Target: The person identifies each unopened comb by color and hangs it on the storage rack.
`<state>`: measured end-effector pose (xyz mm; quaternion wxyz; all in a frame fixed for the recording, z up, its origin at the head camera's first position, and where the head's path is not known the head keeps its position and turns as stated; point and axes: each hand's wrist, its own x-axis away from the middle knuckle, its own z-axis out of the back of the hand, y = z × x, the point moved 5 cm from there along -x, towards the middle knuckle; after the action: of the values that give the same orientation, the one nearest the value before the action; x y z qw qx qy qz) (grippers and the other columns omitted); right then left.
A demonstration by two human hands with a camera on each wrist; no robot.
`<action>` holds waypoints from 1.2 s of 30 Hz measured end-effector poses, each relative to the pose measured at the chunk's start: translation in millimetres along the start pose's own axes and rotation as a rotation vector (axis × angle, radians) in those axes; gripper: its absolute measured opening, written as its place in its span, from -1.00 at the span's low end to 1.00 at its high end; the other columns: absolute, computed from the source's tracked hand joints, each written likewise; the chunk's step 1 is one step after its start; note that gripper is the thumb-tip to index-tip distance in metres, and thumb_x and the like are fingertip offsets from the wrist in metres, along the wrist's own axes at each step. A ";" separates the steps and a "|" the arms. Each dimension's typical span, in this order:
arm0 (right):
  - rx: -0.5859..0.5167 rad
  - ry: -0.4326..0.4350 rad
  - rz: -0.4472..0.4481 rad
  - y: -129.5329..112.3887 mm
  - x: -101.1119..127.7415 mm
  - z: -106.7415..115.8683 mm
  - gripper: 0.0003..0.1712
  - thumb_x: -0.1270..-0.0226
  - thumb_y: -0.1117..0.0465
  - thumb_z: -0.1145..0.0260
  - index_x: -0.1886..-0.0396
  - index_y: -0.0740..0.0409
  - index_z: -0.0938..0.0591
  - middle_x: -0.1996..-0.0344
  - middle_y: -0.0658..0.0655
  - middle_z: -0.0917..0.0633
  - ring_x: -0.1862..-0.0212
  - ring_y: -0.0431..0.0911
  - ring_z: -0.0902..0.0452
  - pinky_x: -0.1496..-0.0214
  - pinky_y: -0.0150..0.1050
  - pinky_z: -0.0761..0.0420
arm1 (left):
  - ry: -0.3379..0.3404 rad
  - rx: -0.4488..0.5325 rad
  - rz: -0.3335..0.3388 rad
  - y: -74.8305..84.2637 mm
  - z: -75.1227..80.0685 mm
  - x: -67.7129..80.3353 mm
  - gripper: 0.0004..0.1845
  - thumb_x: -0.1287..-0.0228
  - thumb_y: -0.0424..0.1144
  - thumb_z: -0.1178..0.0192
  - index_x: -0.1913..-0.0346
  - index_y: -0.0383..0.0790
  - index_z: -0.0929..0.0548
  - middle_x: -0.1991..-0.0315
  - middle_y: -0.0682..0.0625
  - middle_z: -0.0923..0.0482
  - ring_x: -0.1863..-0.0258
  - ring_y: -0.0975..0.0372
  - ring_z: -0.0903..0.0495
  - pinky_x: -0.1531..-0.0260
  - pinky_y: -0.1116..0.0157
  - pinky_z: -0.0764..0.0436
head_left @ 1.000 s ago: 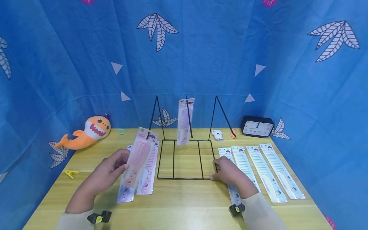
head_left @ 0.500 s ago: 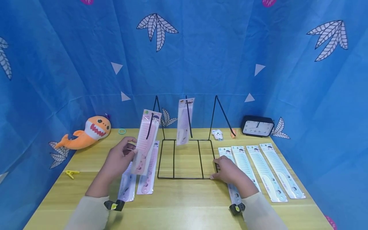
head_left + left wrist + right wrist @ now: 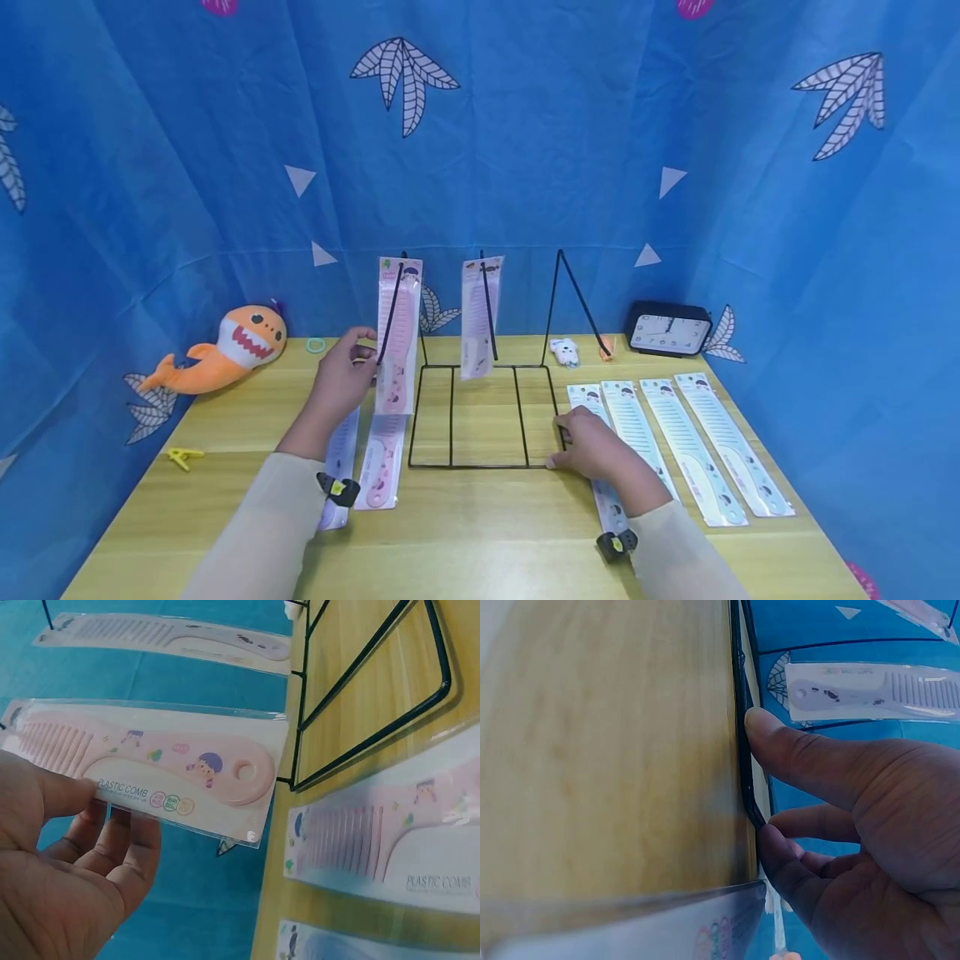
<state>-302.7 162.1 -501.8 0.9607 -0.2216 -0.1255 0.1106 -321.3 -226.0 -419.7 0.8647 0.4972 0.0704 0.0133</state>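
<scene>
Left hand [image 3: 341, 379] pinching packaged pink comb [image 3: 398, 333] upright, long axis vertical, its top hole at the tip of the wire rack's [image 3: 480, 417] left prong. Right hand [image 3: 592, 446], well apart, fingers curled on the rack's near right corner, steadying.

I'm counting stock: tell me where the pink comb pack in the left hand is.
In the head view, the pink comb pack is upright at the wire rack's left hook, pinched by the left hand.
</scene>
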 end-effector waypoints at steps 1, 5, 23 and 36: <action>0.000 -0.003 -0.002 0.0 -0.5 -0.6 -0.09 -0.29 0.04 -0.69 -0.51 0.35 -0.55 -0.34 0.39 -0.59 -0.38 0.23 -0.57 -0.53 0.21 -0.58 | 0.001 0.007 0.002 -0.8 -1.8 -2.5 -0.61 -0.70 -0.39 0.01 -0.46 -0.15 -0.45 -0.13 -0.29 -0.62 -0.08 -0.10 -0.73 -0.13 -0.08 -0.84; 0.000 -0.009 -0.006 0.1 -0.9 -2.2 -0.08 -0.28 0.04 -0.69 -0.52 0.34 -0.55 -0.33 0.38 -0.59 -0.37 0.21 -0.57 -0.52 0.21 -0.58 | 0.014 0.025 0.036 -5.6 -9.4 -12.5 -0.62 -0.71 -0.42 0.03 -0.44 -0.17 -0.45 -0.19 -0.31 -0.61 -0.14 -0.13 -0.70 -0.16 -0.05 -0.84; 0.023 0.010 0.012 1.8 1.2 -2.9 -0.10 -0.26 0.04 -0.70 -0.50 0.34 -0.57 -0.25 0.36 -0.62 -0.27 0.16 -0.62 -0.47 0.18 -0.63 | 0.021 0.139 0.042 -18.8 -33.8 -41.7 -0.57 -0.74 -0.28 -0.07 -0.52 -0.23 -0.40 -0.28 -0.33 -0.61 -0.28 -0.19 -0.71 -0.35 -0.06 -0.73; 0.037 0.008 0.018 -1.1 -0.4 -0.9 -0.10 -0.27 0.06 -0.70 -0.49 0.37 -0.57 -0.28 0.39 -0.61 -0.31 0.19 -0.60 -0.48 0.20 -0.61 | 0.011 0.039 0.067 -16.3 -37.7 -42.9 -0.69 -0.77 -0.12 -0.05 -0.34 -0.20 -0.50 -0.39 -0.27 -0.60 -0.35 -0.18 -0.65 -0.41 -0.19 -0.63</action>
<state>-302.6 160.7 -502.2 0.9641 -0.2052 -0.1178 0.1207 -369.6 -205.9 -447.8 0.8536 0.5158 0.0586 0.0434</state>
